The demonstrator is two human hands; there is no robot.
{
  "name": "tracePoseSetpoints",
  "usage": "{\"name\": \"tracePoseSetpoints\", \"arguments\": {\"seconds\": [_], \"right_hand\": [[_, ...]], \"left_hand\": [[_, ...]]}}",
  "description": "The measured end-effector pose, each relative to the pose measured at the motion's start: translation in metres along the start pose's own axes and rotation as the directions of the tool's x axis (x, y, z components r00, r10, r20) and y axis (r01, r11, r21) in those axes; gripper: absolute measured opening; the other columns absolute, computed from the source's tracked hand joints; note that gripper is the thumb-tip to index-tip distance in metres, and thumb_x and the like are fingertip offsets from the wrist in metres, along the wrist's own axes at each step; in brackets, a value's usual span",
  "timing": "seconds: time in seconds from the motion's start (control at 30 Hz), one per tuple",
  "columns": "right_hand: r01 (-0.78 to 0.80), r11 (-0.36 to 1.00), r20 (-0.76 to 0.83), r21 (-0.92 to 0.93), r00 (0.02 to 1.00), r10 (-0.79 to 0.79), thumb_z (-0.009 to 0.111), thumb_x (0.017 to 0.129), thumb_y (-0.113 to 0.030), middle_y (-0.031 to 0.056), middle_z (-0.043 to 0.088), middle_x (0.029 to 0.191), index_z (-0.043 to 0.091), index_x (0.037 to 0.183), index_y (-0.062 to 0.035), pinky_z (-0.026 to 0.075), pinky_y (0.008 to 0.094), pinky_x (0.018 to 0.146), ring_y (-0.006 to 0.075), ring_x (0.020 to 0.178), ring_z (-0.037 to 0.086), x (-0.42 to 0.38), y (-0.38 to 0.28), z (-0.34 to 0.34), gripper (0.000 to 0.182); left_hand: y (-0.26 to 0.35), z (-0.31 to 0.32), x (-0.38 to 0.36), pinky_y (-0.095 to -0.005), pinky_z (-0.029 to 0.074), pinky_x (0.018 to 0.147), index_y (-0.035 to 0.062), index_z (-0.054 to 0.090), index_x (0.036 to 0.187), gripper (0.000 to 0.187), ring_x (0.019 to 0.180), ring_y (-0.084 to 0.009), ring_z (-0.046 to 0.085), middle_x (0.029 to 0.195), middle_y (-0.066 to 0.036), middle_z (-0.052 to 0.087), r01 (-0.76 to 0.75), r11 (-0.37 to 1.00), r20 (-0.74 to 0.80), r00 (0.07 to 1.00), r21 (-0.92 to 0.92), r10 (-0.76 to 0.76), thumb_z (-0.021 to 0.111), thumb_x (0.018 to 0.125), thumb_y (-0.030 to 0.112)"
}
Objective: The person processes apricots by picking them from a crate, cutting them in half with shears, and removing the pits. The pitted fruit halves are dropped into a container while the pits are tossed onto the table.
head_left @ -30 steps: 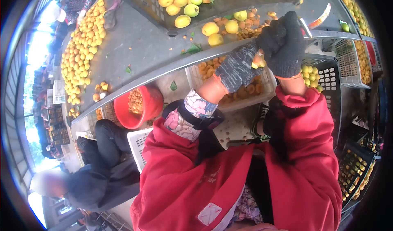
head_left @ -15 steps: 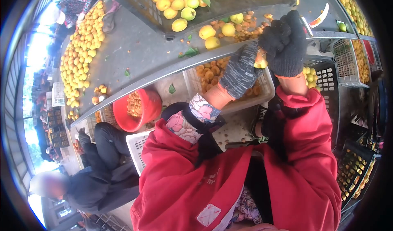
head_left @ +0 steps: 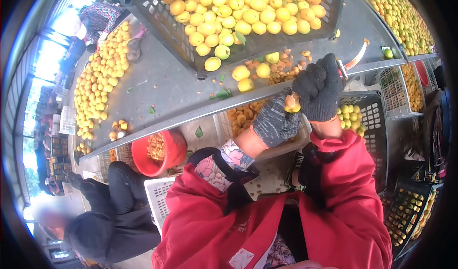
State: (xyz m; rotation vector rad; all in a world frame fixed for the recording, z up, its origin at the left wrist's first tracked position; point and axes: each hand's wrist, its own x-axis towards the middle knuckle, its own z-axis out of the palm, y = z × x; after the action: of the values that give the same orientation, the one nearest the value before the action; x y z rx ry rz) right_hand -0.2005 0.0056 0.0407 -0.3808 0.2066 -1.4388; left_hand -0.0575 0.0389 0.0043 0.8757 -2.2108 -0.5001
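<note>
My left hand (head_left: 275, 121), in a grey knit glove, has its fingers wrapped round a cut apricot (head_left: 292, 103) whose flesh shows at the top. My right hand (head_left: 318, 87), in a darker glove, is curled closed just right of the fruit, against the left hand. What its fingers hold, if anything, is hidden. A curved tool with an orange tip (head_left: 358, 56) stands up beyond the right hand, at the table edge. Under my hands is a white crate (head_left: 305, 133) of halved fruit. Pits and a few whole yellow fruits (head_left: 245, 85) lie on the table (head_left: 181, 92).
A black crate (head_left: 200, 65) of yellow fruit sits on the table. A fruit pile (head_left: 98, 85) lies at the left. Below are a red bucket (head_left: 174, 150) with pits and a black crate (head_left: 377, 121) with green-yellow fruit. A co-worker (head_left: 114, 231) sits at the lower left.
The view has tilted up, showing more of the crate on the table. My hands have come slightly closer to my body, and the cut fruit now shows on top of my left hand.
</note>
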Motion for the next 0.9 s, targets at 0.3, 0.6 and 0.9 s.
{"name": "tracePoseSetpoints", "arguments": {"seconds": [0.3, 0.6, 0.9], "right_hand": [[0.063, 0.789, 0.016, -0.612, 0.998, -0.067, 0.056, 0.1, -0.032, -0.0032, 0.044, 0.059, 0.055, 0.075, -0.0114, 0.033, 0.0249, 0.047, 0.0095, 0.049, 0.039, -0.003, -0.019, 0.013, 0.032], [0.37, -0.217, 0.381, -0.903, 0.925, -0.008, 0.078, 0.08, -0.027, 0.0186, 0.069, 0.094, 0.068, 0.105, -0.0055, 0.054, 0.0399, 0.073, 0.0367, 0.084, 0.068, -0.008, 0.004, -0.005, 0.034], [-0.034, 0.017, -0.038, -0.999, 0.874, -0.484, 0.074, 0.087, -0.022, 0.004, 0.069, 0.088, 0.067, 0.114, -0.0053, 0.051, 0.0282, 0.073, 0.0102, 0.079, 0.061, 0.023, -0.023, -0.048, 0.032]], "left_hand": [[-0.016, 0.005, 0.0, -0.044, 0.051, 0.076, -0.004, 0.055, 0.117, 0.037, 0.084, -0.0393, 0.063, 0.097, -0.021, 0.063, -0.014, 1.0, -0.269, 0.963, 0.017, 0.018, 0.065, 0.083, 0.007], [-0.045, -0.014, -0.009, -0.0365, 0.053, 0.07, 0.0006, 0.058, 0.113, 0.035, 0.081, -0.0267, 0.065, 0.093, -0.016, 0.066, 0.277, 0.866, -0.01, 0.951, -0.417, -0.309, 0.07, 0.087, 0.021], [-0.03, -0.008, -0.024, -0.0431, 0.052, 0.084, 0.0053, 0.064, 0.115, 0.035, 0.106, -0.0328, 0.061, 0.107, -0.017, 0.066, 0.484, 0.85, 0.578, 0.762, -0.206, -0.294, 0.06, 0.096, 0.034]]}}
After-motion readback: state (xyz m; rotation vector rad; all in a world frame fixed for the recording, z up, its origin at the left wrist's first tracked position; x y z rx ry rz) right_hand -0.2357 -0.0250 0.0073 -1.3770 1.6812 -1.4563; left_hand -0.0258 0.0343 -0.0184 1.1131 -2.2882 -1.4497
